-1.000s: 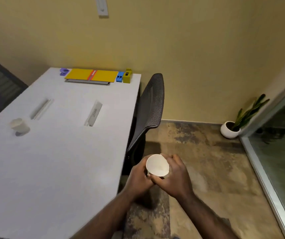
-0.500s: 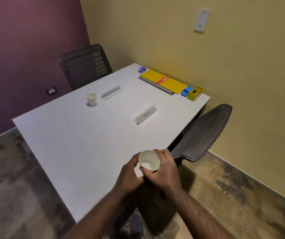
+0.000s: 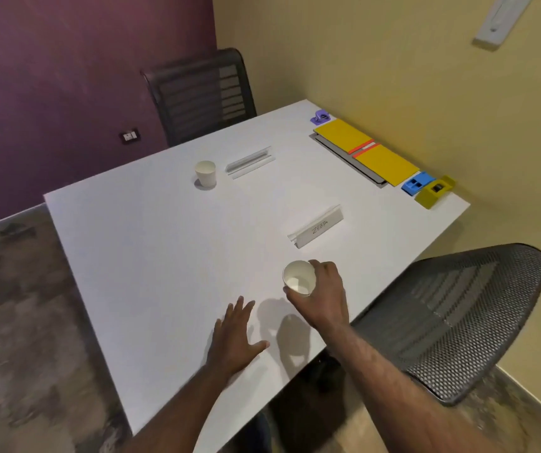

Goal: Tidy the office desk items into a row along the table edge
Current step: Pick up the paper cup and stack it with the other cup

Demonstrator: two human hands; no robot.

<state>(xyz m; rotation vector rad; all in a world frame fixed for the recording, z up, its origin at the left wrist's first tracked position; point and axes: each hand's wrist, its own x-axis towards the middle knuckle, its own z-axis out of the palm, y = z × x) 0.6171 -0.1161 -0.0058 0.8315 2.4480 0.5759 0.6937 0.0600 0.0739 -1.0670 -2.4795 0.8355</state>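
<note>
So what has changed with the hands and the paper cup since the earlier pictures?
The left hand let go of the paper cup and now lies open and flat on the white table. The right hand alone grips the cup and has carried it from beside the table to above it. The second paper cup, both name plates and the row at the far edge stayed in place.
</note>
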